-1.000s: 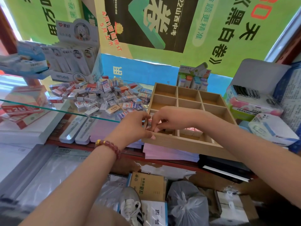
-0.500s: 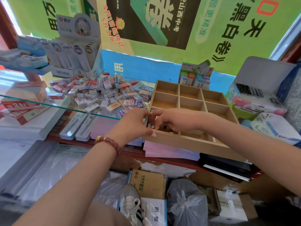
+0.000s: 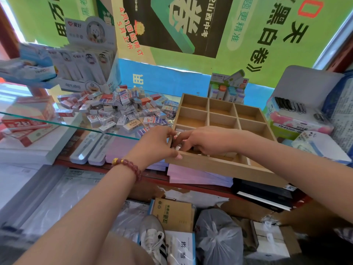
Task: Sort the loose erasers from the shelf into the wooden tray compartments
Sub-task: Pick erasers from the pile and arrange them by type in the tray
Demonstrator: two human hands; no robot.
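Note:
A heap of loose erasers (image 3: 122, 109) in white, blue and red wrappers lies on the glass shelf (image 3: 57, 121). To its right stands the wooden tray (image 3: 219, 166) with its grid of compartments. My left hand (image 3: 152, 144) grips the tray's near-left corner, fingers over the left wall and thumb on the front edge. My right hand (image 3: 208, 140) reaches into the near-left compartment, its fingers lying on the erasers (image 3: 176, 146) packed there. The hand hides most of that compartment. Pale erasers (image 3: 227, 154) show in the near-middle compartment. The far compartments hold nothing.
Display boxes of correction tapes (image 3: 86, 69) stand behind the heap. Glue sticks (image 3: 227, 90) stand behind the tray, and boxes of stationery (image 3: 298, 119) sit at the right. Pink paper pads (image 3: 198, 176) lie under the tray. Bags and boxes (image 3: 217, 240) fill the floor below.
Both hands stayed at the near-left compartment. My right hand's fingers moved lower into it, and my left hand shifted slightly along the tray's corner.

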